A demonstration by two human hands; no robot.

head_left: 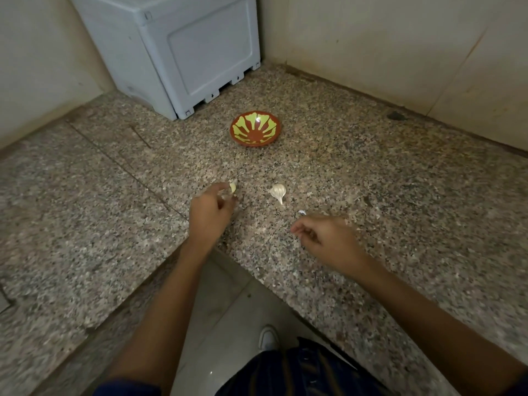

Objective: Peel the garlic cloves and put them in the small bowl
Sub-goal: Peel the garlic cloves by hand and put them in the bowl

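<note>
A small red bowl with a yellow-green pattern stands on the speckled granite counter, nothing visible inside it. My left hand pinches a pale garlic clove between its fingertips, low over the counter. A piece of garlic with white papery skin and a pointed tip lies to the right of it. My right hand hovers with fingers loosely curled, thumb and forefinger close together; whether it holds a bit of skin is unclear. A small scrap of skin lies just beyond it.
A pale grey plastic box stands in the back corner behind the bowl. Tiled walls close off the counter at the back and right. The counter's inner corner edge runs under my forearms, with the floor and a white shoe below.
</note>
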